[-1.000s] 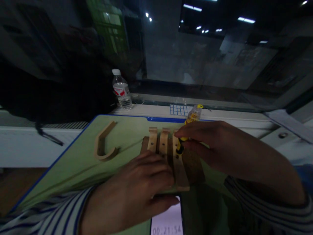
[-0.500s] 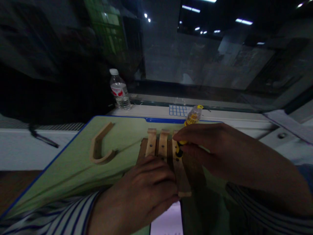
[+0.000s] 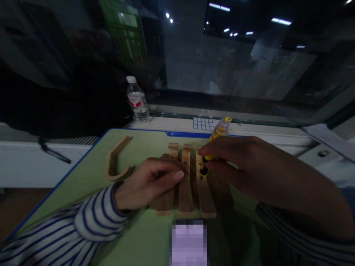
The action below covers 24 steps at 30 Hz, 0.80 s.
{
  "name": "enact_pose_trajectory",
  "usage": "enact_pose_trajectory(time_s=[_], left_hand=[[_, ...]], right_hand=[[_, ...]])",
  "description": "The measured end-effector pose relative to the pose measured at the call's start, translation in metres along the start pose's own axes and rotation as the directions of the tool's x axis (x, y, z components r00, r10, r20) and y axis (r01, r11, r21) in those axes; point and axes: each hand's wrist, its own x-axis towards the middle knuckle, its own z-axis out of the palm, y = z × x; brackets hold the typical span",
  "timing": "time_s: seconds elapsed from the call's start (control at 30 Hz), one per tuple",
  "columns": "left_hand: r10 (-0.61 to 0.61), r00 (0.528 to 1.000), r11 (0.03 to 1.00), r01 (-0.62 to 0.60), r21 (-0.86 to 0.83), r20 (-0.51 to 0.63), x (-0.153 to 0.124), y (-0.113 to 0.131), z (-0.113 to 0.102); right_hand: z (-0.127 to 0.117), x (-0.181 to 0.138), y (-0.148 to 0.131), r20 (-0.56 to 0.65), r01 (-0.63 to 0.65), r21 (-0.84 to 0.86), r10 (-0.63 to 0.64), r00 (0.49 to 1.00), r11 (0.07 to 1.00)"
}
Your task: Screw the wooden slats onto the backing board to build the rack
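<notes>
My right hand [image 3: 235, 159] pinches a short yellow-and-black screwdriver [image 3: 204, 169], its tip down by a dark screw on the right wooden hook [image 3: 206, 199]. That hook lies beside a middle wooden hook [image 3: 185, 199] and a left wooden hook [image 3: 165, 207], all across a brown wooden board [image 3: 194, 166]. Over the left hook rests my left hand [image 3: 149, 183], fingers stretched toward the middle hook and thumb apart, holding nothing that I can see. The left hook's middle is hidden under it.
A loose curved wooden hook [image 3: 109, 162] lies on the green blue-edged table [image 3: 91, 184]. Close to me is a phone [image 3: 189, 244] with a lit screen. Behind, a water bottle [image 3: 138, 103], a blue-lined grid sheet [image 3: 203, 123] and a yellow-capped clear container [image 3: 222, 127] stand near the window.
My left hand has moved up and to the left, uncovering the lower ends of the left and middle hooks and more of the phone. My right hand stays at the right hook with the screwdriver.
</notes>
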Motion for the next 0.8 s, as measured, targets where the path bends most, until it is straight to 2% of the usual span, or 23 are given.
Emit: enact_pose_trajectory(time_s=[0.03, 0.2, 0.3, 0.53, 0.8], left_hand=[[0.015, 0.999, 1.0, -0.015, -0.004, -0.043, 0.001, -0.006, 0.0], [0.224, 0.974, 0.974, -0.224, 0.026, -0.043, 0.002, -0.034, 0.008], [0.3, 0.952, 0.951, -0.294, 0.091, -0.063, 0.001, -0.047, 0.011], [0.389, 0.916, 0.918, -0.377, 0.12, -0.1, 0.001, -0.056, 0.013], [0.379, 0.921, 0.922, -0.369, 0.12, -0.085, 0.001, -0.058, 0.014]], right_hand=[[0.0, 0.0, 0.0, -0.008, 0.008, -0.003, -0.008, 1.0, 1.0], [-0.001, 0.001, 0.001, -0.018, 0.019, -0.011, -0.019, 1.0, 1.0], [-0.002, 0.001, 0.002, -0.022, 0.023, -0.02, -0.024, 0.999, 1.0], [-0.002, 0.004, -0.001, -0.034, 0.06, 0.002, -0.059, 0.998, 0.998], [-0.001, 0.001, 0.0, -0.016, 0.012, -0.009, -0.012, 1.0, 1.0]])
